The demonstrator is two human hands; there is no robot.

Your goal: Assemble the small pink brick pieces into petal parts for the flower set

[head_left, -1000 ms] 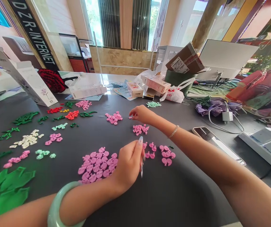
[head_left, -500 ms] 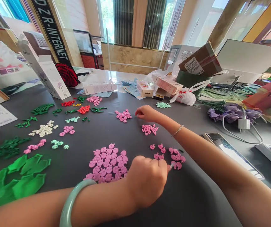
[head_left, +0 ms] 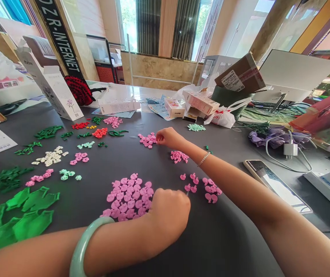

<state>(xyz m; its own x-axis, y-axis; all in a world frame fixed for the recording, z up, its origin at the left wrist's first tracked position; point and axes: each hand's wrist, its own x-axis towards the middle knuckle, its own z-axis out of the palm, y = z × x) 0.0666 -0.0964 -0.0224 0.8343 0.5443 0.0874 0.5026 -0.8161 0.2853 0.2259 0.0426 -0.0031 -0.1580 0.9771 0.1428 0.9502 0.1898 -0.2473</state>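
Observation:
My left hand (head_left: 170, 211), wearing a pale green bangle (head_left: 85, 242), is curled closed at the right edge of a large patch of flat pink pieces (head_left: 130, 196). Whatever its fingers hold is hidden behind the knuckles. Just beyond it lie small clusters of joined pink pieces (head_left: 193, 188) and more pink pieces (head_left: 211, 191). My right hand (head_left: 169, 138) reaches farther out, its fingertips pinched down at the right edge of a small pink pile (head_left: 146, 140). I cannot make out what is between them. Under that wrist is another pink heap (head_left: 179, 156).
Sorted heaps of small parts cover the left: large green leaves (head_left: 35, 227), dark green pieces (head_left: 6, 182), cream pieces (head_left: 52, 156), red pieces (head_left: 99, 132). Mint pieces (head_left: 196, 127) lie farther back. A phone (head_left: 277, 186) and purple flowers (head_left: 269, 136) are right; boxes (head_left: 201, 102) stand behind.
My right hand has moved left until its fingertips meet the small pink pile. My left hand has drawn back left, away from the pink pieces at right. The view has shifted slightly.

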